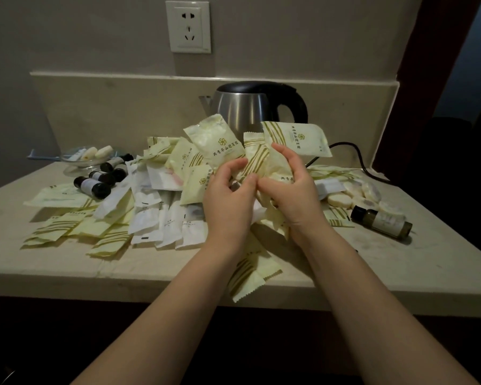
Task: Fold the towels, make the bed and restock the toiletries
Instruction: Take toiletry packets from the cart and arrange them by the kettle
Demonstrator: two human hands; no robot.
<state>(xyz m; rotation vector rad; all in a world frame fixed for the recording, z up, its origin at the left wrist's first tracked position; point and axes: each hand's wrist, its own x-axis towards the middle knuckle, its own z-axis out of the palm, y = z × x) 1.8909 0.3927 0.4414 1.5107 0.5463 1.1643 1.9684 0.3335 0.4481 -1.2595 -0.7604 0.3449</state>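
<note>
We see the left hand (228, 195) and the right hand (286, 187) raised together above the pale stone countertop (400, 259), fingertips nearly meeting. Both have their fingers curled round a fanned bunch of pale yellow, green-striped toiletry sachets (217, 141), which stick up from the two grips. How many sachets each hand holds we cannot tell.

Below and to the left of the hands, a loose heap of the same yellow sachets (56, 226) mixes with plain white sachets (164, 220). One yellow striped sachet (247, 276) overhangs the counter's front edge.

Small dark bottles with pale labels (95, 186) lie on their sides at the left, beside a clear glass dish (75, 165). Another dark bottle (381, 222) lies at the right, near wrapped round white soaps (356, 193).

Behind the hands stands a steel electric kettle with a black handle (247, 107), below a white wall socket (188, 26).
</note>
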